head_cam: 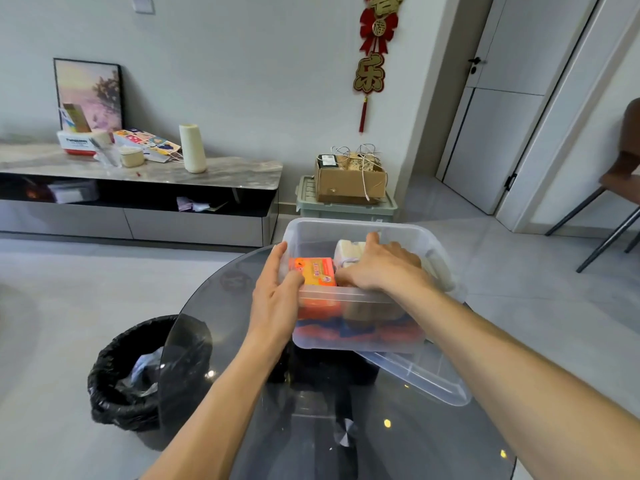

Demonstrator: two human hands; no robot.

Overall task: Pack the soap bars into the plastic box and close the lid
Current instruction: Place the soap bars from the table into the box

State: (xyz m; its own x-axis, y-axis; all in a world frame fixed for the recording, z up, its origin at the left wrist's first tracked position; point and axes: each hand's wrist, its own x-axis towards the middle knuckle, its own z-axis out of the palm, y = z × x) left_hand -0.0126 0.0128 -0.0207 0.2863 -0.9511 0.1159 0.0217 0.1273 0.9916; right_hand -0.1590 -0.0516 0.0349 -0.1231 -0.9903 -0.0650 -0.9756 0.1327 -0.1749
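A clear plastic box (349,227) stands on the round glass table, uncovered. Its clear lid (429,381) lies under the box's near right corner, sticking out toward me. Inside, an orange soap bar (317,270) lies at the left on top of other packs. My left hand (273,299) grips the box's left wall, thumb inside against the orange bar. My right hand (381,266) reaches over the near rim and presses down on a white soap bar (348,252). More orange, blue and pale packs show blurred through the front wall.
The glass table (242,375) ends just left of the box. A black-lined waste bin (135,372) stands on the floor below its left edge. A green crate with a cardboard box (348,181) sits by the far wall. A chair (620,188) stands at the right.
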